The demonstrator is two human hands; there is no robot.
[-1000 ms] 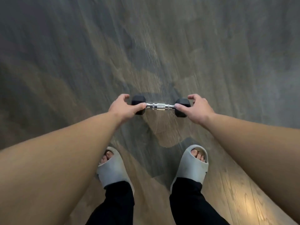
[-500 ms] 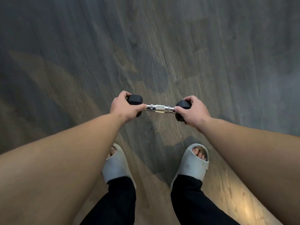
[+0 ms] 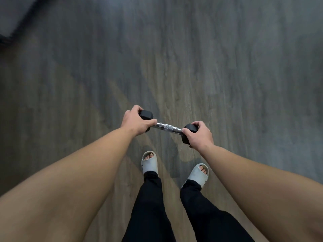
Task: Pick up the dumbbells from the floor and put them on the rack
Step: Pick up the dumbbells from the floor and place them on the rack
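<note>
A small dumbbell [image 3: 167, 127] with black hexagonal heads and a knurled chrome handle hangs in the air above the floor, tilted down to the right. My left hand [image 3: 135, 122] grips its left head, and my right hand [image 3: 198, 135] grips its right head. The bare handle shows between the two hands. No rack is in view.
Grey-brown wood plank floor [image 3: 227, 67] fills the view. My feet in grey slides [image 3: 149, 163] [image 3: 199, 174] and black trouser legs stand below the dumbbell. A dark blurred edge [image 3: 10, 32] crosses the top left corner.
The dumbbell has tilted, its right end now lower. My left foot has stepped forward and the floor has shifted under me; both hands keep their hold.
</note>
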